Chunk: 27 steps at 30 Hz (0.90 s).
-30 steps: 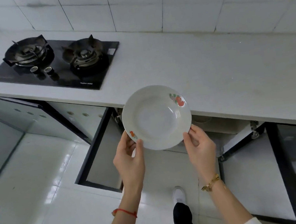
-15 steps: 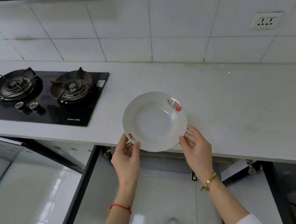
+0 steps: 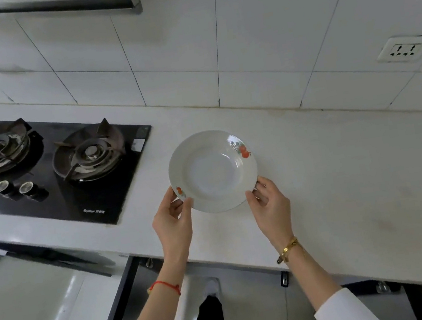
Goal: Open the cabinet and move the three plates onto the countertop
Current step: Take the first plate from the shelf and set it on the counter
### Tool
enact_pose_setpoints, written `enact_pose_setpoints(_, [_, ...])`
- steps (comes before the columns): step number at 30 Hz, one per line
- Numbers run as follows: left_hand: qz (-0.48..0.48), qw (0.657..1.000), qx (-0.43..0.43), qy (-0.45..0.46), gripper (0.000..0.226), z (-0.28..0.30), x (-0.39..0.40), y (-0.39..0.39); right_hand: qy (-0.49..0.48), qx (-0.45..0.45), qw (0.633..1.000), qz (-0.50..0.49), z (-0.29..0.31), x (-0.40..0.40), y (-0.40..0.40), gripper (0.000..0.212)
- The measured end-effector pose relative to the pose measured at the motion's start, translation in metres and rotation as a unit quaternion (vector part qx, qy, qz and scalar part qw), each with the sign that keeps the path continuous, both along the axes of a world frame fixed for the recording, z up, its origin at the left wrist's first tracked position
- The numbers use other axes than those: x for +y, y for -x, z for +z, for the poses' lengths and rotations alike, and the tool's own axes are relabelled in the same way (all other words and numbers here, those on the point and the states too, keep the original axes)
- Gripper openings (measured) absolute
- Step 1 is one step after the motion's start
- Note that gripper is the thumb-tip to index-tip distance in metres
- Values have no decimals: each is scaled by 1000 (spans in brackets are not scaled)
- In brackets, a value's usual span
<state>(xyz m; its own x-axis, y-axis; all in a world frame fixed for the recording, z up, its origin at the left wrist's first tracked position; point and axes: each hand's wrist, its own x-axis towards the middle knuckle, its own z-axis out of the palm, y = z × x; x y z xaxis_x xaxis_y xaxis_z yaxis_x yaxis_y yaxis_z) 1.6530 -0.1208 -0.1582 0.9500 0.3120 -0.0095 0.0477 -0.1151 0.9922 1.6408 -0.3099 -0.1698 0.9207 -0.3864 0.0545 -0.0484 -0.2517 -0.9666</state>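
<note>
A white plate [image 3: 213,170] with small red fruit prints on its rim is over the white countertop [image 3: 344,172], just right of the stove. My left hand [image 3: 171,221] grips its near left rim and my right hand [image 3: 269,201] grips its near right rim. Whether the plate rests on the counter or hovers just above it I cannot tell. Below the counter edge, the cabinet door [image 3: 109,311] stands open; the cabinet's inside is hidden.
A black two-burner gas stove [image 3: 48,169] is set into the counter at the left. A tiled wall with a power socket [image 3: 404,49] rises behind. A range hood edge [image 3: 85,0] hangs at top left. My feet stand on the white floor below.
Both hands have carried the plate up from in front of the open cabinet and forward over the countertop. The view has tilted up toward the wall.
</note>
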Motion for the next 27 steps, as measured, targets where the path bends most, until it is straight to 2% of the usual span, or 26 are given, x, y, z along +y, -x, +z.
enact_pose_setpoints(7, [-30,999,28,4,38,-3,18,-114,9,25,999,-24,-12,20,-104,34])
enact_pose_setpoints(14, [-47,996,73,-11,37,-35,32,-221,24,61,997,-42,-37,34,-203,35])
enact_pose_setpoints(18, [-56,993,99,-4,33,-60,41,-262,35,79,995,-41,-52,43,-246,39])
enact_pose_setpoints(23, [-54,990,122,-39,27,-84,51,-299,87,117,988,-41,-72,55,-287,45])
enact_pose_setpoints(27, [-51,988,132,-67,30,-95,57,-321,84,146,986,-23,-85,61,-309,44])
